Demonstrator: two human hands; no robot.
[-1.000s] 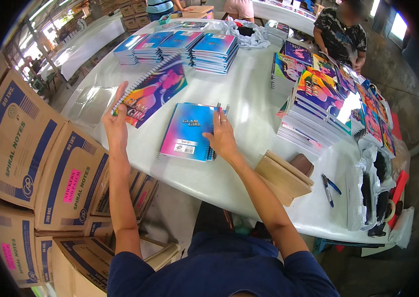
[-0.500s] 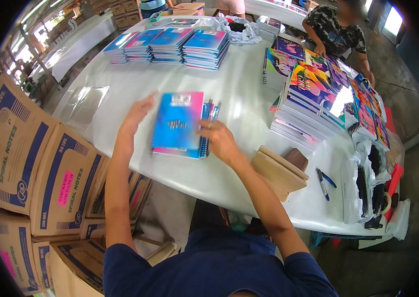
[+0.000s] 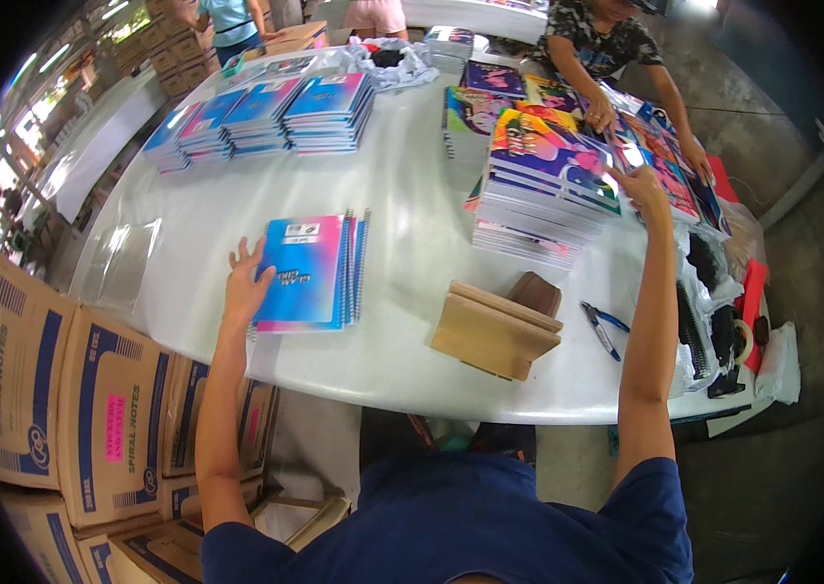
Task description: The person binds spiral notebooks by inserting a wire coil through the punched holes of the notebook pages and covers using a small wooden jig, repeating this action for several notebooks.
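A small stack of blue-and-pink spiral notebooks [image 3: 300, 277] lies on the white table, its wire bindings showing along the right side. My left hand [image 3: 249, 282] rests against the stack's left edge, fingers spread and thumb over the cover. Across the table to the right, my right hand [image 3: 644, 193] reaches to the edge of a tall pile of notebooks with colourful illustrated covers [image 3: 553, 161]. Its index finger stretches toward the top cover, and nothing shows in its grasp; the other fingers are partly hidden.
Blue-and-pink notebook piles [image 3: 324, 102] stand at the far left. Near me are brown boards [image 3: 495, 336] and blue-handled pliers [image 3: 604, 329]. Black binding coils [image 3: 692, 326] lie at right. A co-worker's hand [image 3: 599, 112] touches the colourful piles. Cartons [image 3: 115, 419] stack at left.
My right hand has left the blue-and-pink stack and moved right to the colourful pile. My left hand has come down onto the stack's left edge. The view has swung right.
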